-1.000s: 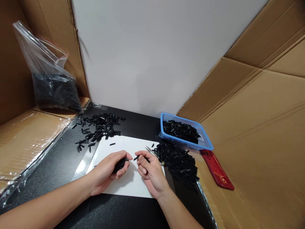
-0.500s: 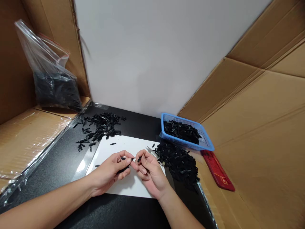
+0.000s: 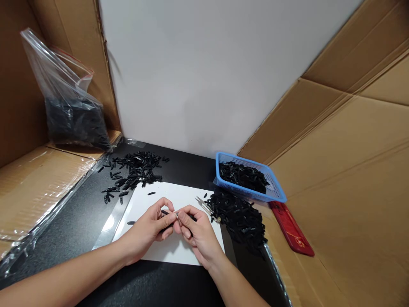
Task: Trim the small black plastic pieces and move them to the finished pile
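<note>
A small, slim black plastic piece (image 3: 166, 212) is pinched above the white paper sheet (image 3: 166, 252), close to the front edge of the black tabletop (image 3: 79, 221). It is gripped between the thumb and fingertips of the left hand (image 3: 152, 230), which is closed around it, with more black pieces apparently bunched in the palm. The right hand (image 3: 197, 232) is closed too, its fingertips meeting the left hand's at the piece; whether a second piece is held there cannot be told.

Because the piece is so small and held only at the fingertips, it could easily be dropped onto the sheet. If it rolled off onto the black surface, it would be hard to see.

Thin metal snips (image 3: 207, 209) lie just beside the right hand, points toward it, so a finger could be pricked. The heap of black pieces (image 3: 239, 219) beside the blue plastic mesh basket (image 3: 275, 192) could be scattered by a careless wrist, as could the loose pile (image 3: 134, 170) further left.
</note>
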`<state>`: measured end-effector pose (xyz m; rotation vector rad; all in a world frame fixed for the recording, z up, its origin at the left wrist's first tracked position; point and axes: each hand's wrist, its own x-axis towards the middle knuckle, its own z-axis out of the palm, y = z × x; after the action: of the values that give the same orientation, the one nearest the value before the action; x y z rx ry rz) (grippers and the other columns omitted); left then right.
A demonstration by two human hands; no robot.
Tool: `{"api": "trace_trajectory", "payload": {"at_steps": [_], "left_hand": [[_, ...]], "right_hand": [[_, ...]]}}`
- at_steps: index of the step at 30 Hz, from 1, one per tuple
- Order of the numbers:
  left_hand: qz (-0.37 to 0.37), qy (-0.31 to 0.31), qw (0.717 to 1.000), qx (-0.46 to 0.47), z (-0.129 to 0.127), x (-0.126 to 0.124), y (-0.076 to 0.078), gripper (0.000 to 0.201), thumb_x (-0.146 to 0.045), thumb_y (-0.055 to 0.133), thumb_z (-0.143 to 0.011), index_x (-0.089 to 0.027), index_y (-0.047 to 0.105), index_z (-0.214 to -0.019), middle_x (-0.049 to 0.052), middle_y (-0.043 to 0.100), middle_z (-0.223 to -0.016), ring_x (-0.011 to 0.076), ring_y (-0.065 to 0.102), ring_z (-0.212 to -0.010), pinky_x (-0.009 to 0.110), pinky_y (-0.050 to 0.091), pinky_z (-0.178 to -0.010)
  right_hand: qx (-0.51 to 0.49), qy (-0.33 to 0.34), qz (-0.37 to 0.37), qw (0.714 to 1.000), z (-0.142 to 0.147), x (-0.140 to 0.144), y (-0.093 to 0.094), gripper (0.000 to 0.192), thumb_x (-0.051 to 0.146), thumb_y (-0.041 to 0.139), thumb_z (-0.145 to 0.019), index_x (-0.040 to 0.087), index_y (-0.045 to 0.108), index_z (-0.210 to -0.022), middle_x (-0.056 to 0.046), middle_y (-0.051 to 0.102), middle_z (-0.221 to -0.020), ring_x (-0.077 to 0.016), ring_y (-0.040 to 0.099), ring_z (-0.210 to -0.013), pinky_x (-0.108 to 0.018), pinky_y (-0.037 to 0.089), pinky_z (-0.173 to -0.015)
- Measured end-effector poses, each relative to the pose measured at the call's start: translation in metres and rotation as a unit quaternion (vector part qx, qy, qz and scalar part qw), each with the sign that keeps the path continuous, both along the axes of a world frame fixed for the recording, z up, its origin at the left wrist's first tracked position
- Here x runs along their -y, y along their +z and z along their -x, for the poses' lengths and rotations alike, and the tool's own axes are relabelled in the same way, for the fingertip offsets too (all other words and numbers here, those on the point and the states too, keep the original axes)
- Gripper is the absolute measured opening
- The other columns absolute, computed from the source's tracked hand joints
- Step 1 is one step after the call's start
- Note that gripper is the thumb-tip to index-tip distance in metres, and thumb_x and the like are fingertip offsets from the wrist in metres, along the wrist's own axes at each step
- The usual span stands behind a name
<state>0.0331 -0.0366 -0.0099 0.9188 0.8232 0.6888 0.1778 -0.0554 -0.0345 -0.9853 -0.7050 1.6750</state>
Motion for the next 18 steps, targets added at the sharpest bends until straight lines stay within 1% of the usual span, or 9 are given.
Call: {"api": "trace_trajectory", "payload": {"at_steps": [2,4,6,9,11,12,15,18], "left_hand": [[0.008,0.0,1.0,-0.01,0.0,-0.0005,0.002,0.031,-0.048,0.061,-0.083,-0.022,0.045,-0.081,-0.003,0.062,-0.058,0.0071,0.027,-0.046,0.022,0.014,-0.047],[0.032,0.013,0.999,-0.022,0.0004,-0.0013,0.0051,0.03,-0.05,0.054,-0.087,-0.021,0.049,-0.082,-0.003,0.061,-0.058,0.0073,0.029,-0.047,0.021,0.019,-0.049],[0.055,0.035,0.998,-0.027,0.0014,-0.0025,0.0078,0.027,-0.045,0.05,-0.089,-0.019,0.055,-0.087,-0.003,0.061,-0.06,0.0072,0.031,-0.047,0.02,0.023,-0.051],[0.067,0.058,0.996,-0.018,0.0037,-0.0043,0.0083,0.023,-0.036,0.052,-0.088,-0.017,0.061,-0.098,-0.002,0.061,-0.064,0.0069,0.033,-0.049,0.02,0.022,-0.05],[0.066,0.063,0.996,-0.008,0.0051,-0.0049,0.0063,0.025,-0.036,0.056,-0.088,-0.017,0.06,-0.102,-0.002,0.062,-0.065,0.0065,0.034,-0.048,0.019,0.023,-0.05],[0.063,0.064,0.996,-0.002,0.0055,-0.005,0.005,0.025,-0.038,0.057,-0.087,-0.017,0.06,-0.1,-0.002,0.063,-0.066,0.0061,0.034,-0.048,0.019,0.023,-0.05],[0.054,0.064,0.996,0.013,0.0058,-0.0053,0.0015,0.027,-0.043,0.06,-0.086,-0.017,0.056,-0.083,-0.001,0.065,-0.066,0.0052,0.03,-0.045,0.019,0.021,-0.048],[0.049,0.056,0.997,0.012,0.0057,-0.0068,-0.0013,0.033,-0.046,0.066,-0.081,-0.016,0.055,-0.071,-0.002,0.062,-0.062,0.0045,0.027,-0.044,0.021,0.016,-0.045]], "right_hand": [[-0.003,-0.022,0.004,1.0,-0.0008,-0.0005,0.0001,0.031,0.039,0.081,-0.066,0.013,0.066,-0.073,0.004,0.054,-0.054,-0.0012,0.027,-0.038,-0.014,0.011,-0.032],[-0.006,-0.033,0.007,0.999,-0.002,-0.0012,0.0008,0.03,0.038,0.082,-0.064,0.013,0.068,-0.074,0.005,0.052,-0.054,-0.0009,0.027,-0.039,-0.014,0.011,-0.033],[-0.006,-0.033,0.001,0.999,-0.0032,-0.0018,0.0017,0.029,0.037,0.083,-0.064,0.013,0.07,-0.075,0.006,0.048,-0.051,-0.0016,0.026,-0.04,-0.015,0.01,-0.034],[-0.008,-0.034,-0.013,0.999,-0.0048,-0.0026,0.0032,0.029,0.035,0.082,-0.065,0.013,0.073,-0.081,0.007,0.042,-0.047,-0.0027,0.024,-0.042,-0.016,0.009,-0.035],[-0.007,-0.034,-0.02,0.999,-0.0056,-0.0028,0.0041,0.028,0.034,0.082,-0.066,0.014,0.074,-0.083,0.007,0.041,-0.047,-0.003,0.023,-0.042,-0.016,0.009,-0.036],[-0.007,-0.035,-0.022,0.999,-0.0059,-0.0028,0.0046,0.028,0.034,0.082,-0.066,0.014,0.074,-0.084,0.007,0.041,-0.047,-0.003,0.022,-0.042,-0.017,0.009,-0.036],[-0.005,-0.033,-0.027,0.999,-0.0062,-0.0024,0.0058,0.028,0.034,0.082,-0.066,0.014,0.074,-0.083,0.007,0.041,-0.048,-0.0032,0.022,-0.042,-0.018,0.008,-0.036],[-0.006,-0.03,-0.031,0.999,-0.006,-0.0018,0.0063,0.027,0.033,0.081,-0.067,0.013,0.073,-0.082,0.007,0.041,-0.049,-0.0032,0.022,-0.042,-0.017,0.008,-0.036]]}}
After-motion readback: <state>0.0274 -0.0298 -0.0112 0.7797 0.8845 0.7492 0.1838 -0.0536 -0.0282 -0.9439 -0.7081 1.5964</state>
